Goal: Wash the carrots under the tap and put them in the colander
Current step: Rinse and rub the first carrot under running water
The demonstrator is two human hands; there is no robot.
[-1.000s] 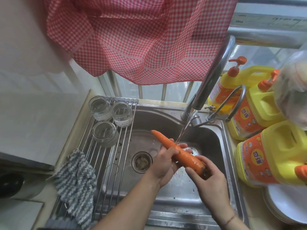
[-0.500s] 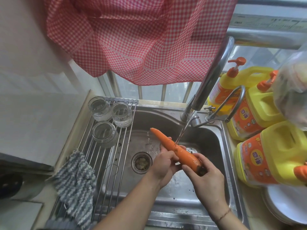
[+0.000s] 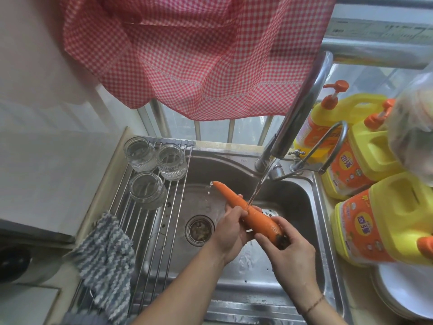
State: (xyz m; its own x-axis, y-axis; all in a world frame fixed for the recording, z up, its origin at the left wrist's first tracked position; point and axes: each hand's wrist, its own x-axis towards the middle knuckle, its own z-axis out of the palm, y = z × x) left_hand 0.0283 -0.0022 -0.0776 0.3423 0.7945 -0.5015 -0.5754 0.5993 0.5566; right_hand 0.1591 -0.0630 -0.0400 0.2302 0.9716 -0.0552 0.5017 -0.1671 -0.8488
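- Centrally, the steel sink (image 3: 302, 207) fills mid-frame, the tap (image 3: 302, 106) streaming water from upper right.
- Right hand (image 3: 290, 254) grips the carrot's dark butt end.
- Left hand (image 3: 230, 233) wraps its middle.
- Carrot (image 3: 246, 211) slants across frame centre, under the stream.

A single orange carrot (image 3: 248, 213) is seen above the steel sink (image 3: 293, 200), held aslant with its thin tip pointing far and left and its thick, dark-stained stem end near and right. Its skin is wet and glossy. A thin stream of water from the tap (image 3: 302, 106) is met at about the middle of its length. The middle is gripped by the left hand (image 3: 230, 233), whose fingers are curled round it from below, while the thick end is pinched by the right hand (image 3: 290, 252). No colander can be made out in the view.
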